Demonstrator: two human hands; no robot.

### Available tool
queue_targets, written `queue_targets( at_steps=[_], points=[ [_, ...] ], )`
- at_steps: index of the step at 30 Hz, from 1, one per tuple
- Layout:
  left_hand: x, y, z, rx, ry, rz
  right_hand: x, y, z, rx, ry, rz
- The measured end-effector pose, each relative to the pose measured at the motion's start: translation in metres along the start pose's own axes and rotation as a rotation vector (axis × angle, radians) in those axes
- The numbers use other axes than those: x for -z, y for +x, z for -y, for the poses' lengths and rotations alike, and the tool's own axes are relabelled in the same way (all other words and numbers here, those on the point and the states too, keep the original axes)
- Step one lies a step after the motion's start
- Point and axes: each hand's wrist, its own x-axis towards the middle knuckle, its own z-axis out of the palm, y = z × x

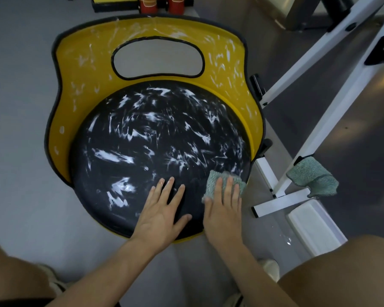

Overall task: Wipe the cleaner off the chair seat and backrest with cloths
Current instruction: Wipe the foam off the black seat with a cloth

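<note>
The round black chair seat (146,138) fills the middle of the head view, streaked with white cleaner. Behind it curves the yellow backrest (80,69) with an oval cut-out, also smeared white. My left hand (162,213) lies flat on the near part of the seat, fingers spread, holding nothing. My right hand (225,209) presses a green cloth (215,180) flat onto the seat's near right edge. A second green cloth (313,178) hangs on a white frame to the right.
A white metal frame (284,202) with slanted bars stands close on the right of the chair. Two red cylinders (149,4) and a yellow box stand on the grey floor behind the backrest. My knees show at the bottom corners.
</note>
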Motion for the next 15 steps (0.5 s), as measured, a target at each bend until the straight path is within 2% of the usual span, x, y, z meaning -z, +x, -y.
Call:
queue_targets(
  at_steps=[4,10,15],
  points=[
    [-0.004,0.008,0.003,0.001,-0.006,-0.039,-0.011,-0.041,0.007,0.046,0.013,0.073],
    [-0.003,0.005,0.016,-0.001,0.009,-0.021,0.024,0.029,-0.033,0.087,-0.018,0.118],
    [-0.002,0.009,0.02,0.032,-0.03,-0.03,0.013,-0.023,-0.016,0.019,0.063,0.144]
  ],
)
